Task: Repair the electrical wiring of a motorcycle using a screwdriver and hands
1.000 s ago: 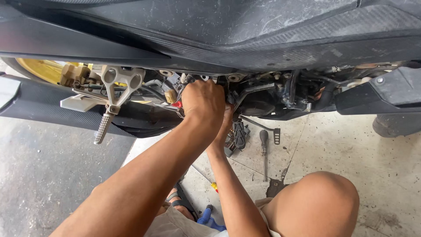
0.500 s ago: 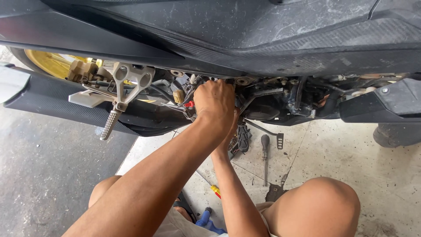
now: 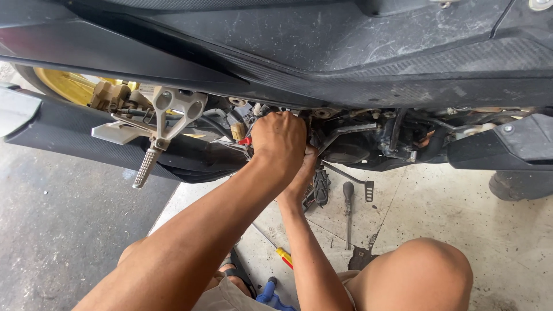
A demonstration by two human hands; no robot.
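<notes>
Concrete floor [image 3: 438, 213] below; left hand [image 3: 279, 141] fisted at motorcycle [image 3: 345, 52] underside, right hand [image 3: 303, 173] beneath it, grips unclear; screwdriver [image 3: 348, 207] nearby.

Both arms stretched forward, left hand [image 3: 279, 141] curled into a fist on top, right hand [image 3: 303, 173] tucked just beneath it, fingers hidden, wrists nearly touching.

The black motorcycle fairing [image 3: 357, 52] looks like matt, scuffed plastic with a woven carbon-like texture. The silver footpeg bracket [image 3: 173, 112] is bare metal, its peg knurled. The gold wheel rim [image 3: 63, 85] shines glossy. The grey concrete floor [image 3: 52, 230] is rough and stained.
</notes>
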